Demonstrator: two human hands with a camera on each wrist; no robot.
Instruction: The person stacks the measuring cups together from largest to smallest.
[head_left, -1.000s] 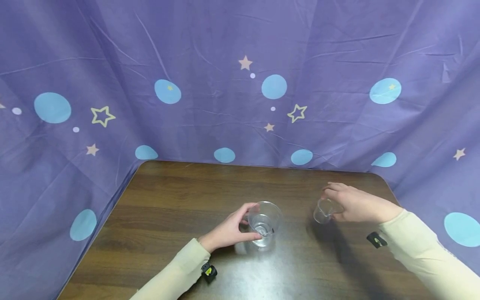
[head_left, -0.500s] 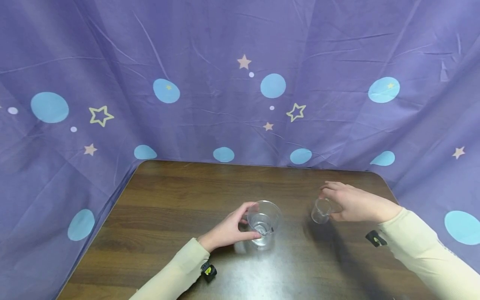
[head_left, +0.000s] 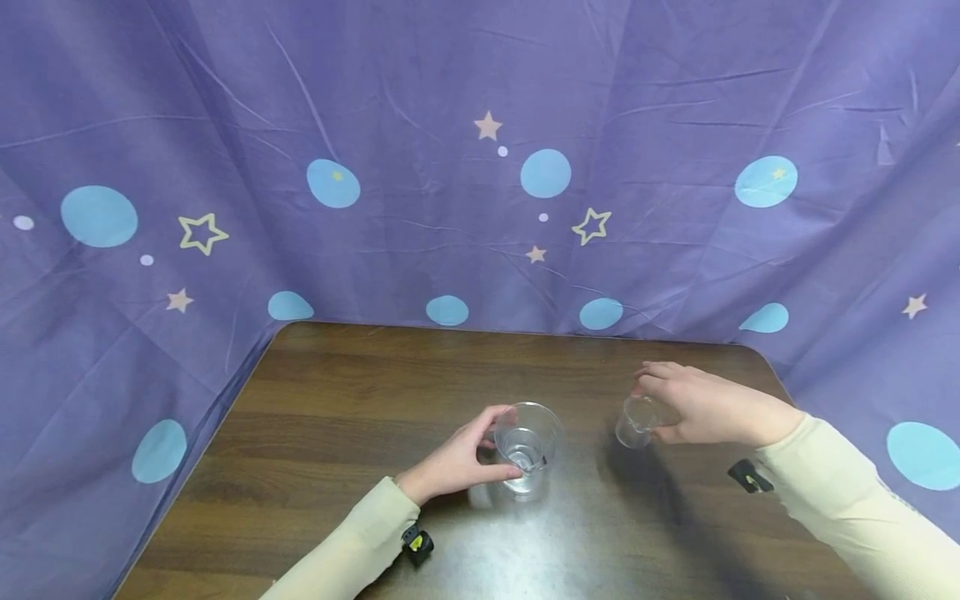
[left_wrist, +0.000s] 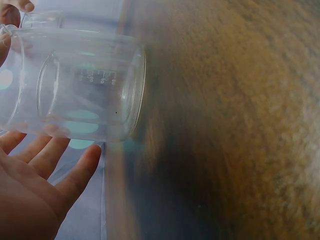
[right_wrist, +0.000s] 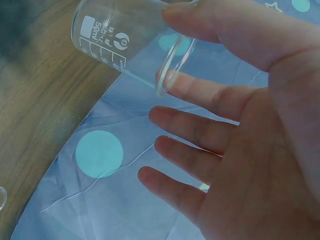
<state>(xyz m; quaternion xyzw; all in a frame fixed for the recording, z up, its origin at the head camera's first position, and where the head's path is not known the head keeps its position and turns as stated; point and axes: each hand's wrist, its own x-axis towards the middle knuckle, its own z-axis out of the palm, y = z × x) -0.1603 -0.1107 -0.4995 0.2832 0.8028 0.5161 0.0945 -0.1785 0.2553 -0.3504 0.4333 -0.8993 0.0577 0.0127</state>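
My left hand (head_left: 472, 454) holds a large clear glass beaker (head_left: 551, 429) that stands on the table, thumb and fingers round its side. Inside it shows a smaller clear rim (left_wrist: 46, 85), seemingly a smaller beaker nested in the large one. To the right, my right hand (head_left: 701, 407) pinches a small beaker (head_left: 630, 429) at its rim between thumb and index finger, above the table. Its white print reads 50ml (right_wrist: 97, 32). The other fingers (right_wrist: 190, 127) of that hand are spread apart from the glass.
The brown wooden table (head_left: 360, 392) runs back to a purple curtain (head_left: 420, 192) with stars and blue dots, which also hangs at both sides. A black wrist camera (head_left: 417, 543) sits by the left sleeve, another wrist camera (head_left: 750, 477) by the right.
My right hand has carried the small beaker slightly to the left, toward the large beaker. The left hand and the large beaker have stayed in place.
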